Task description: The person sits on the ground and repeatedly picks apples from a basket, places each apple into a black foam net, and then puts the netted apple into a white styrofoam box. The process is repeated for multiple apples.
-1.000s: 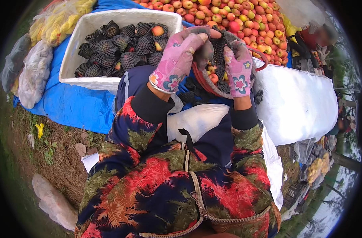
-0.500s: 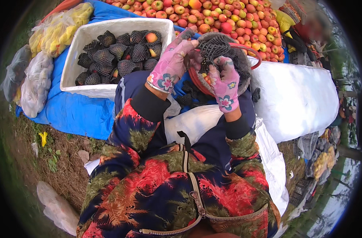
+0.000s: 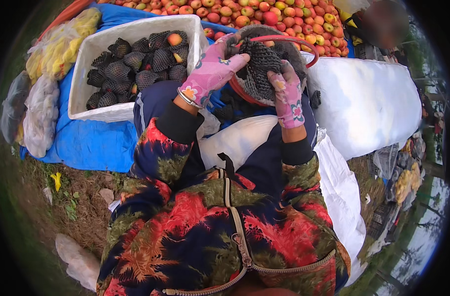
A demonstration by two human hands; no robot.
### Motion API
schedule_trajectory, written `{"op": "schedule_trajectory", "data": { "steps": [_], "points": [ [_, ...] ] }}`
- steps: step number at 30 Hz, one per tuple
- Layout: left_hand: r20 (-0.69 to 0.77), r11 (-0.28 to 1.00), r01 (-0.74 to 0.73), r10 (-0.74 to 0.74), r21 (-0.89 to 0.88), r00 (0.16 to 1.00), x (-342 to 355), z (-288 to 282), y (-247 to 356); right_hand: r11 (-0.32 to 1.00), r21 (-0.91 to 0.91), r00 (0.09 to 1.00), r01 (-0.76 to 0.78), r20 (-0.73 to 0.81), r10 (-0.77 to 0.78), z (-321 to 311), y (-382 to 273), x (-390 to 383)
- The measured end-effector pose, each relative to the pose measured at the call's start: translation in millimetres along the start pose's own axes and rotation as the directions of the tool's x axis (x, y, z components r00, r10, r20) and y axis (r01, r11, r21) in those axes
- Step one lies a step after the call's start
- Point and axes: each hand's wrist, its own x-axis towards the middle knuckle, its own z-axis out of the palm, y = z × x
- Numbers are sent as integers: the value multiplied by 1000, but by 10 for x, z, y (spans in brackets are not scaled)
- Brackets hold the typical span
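Observation:
Both my hands wear pink flowered gloves with bare fingertips. In front of my knees they hold a dark foam fruit net (image 3: 262, 63) between them, above a bucket (image 3: 300, 61) with a red handle. My left hand (image 3: 212, 69) grips the net's left side, thumb pointing right across it. My right hand (image 3: 287, 94) pinches its lower right side with bent fingers. Whether an apple fills the net is hidden by the mesh. More dark foam nets lie in the bucket behind it.
At left stands a white foam box (image 3: 78, 93) of netted apples. A heap of loose apples (image 3: 235, 11) lies beyond, on blue tarp (image 3: 101, 150). To the right is a big white sack (image 3: 360, 103). Plastic bags (image 3: 41, 116) sit far left. Another person (image 3: 385, 24) is at top right.
The net now hangs longer and fuller between my hands, and the red and yellow fruit skin seen by my right thumb is covered. My right hand has shifted slightly right and down.

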Motion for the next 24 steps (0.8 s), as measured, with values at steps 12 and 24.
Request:
{"op": "schedule_trajectory", "data": {
  "steps": [12, 24],
  "points": [
    [245, 962, 174, -121, -209, 962, 23, 30, -170, 993, 113, 995, 44, 89, -54, -252, 28, -118],
    [-323, 918, -107, 241, 381, 915, -39, -35, 160, 996, 54, 996, 74, -44, -72, -783, 494, -32]
  ]
}}
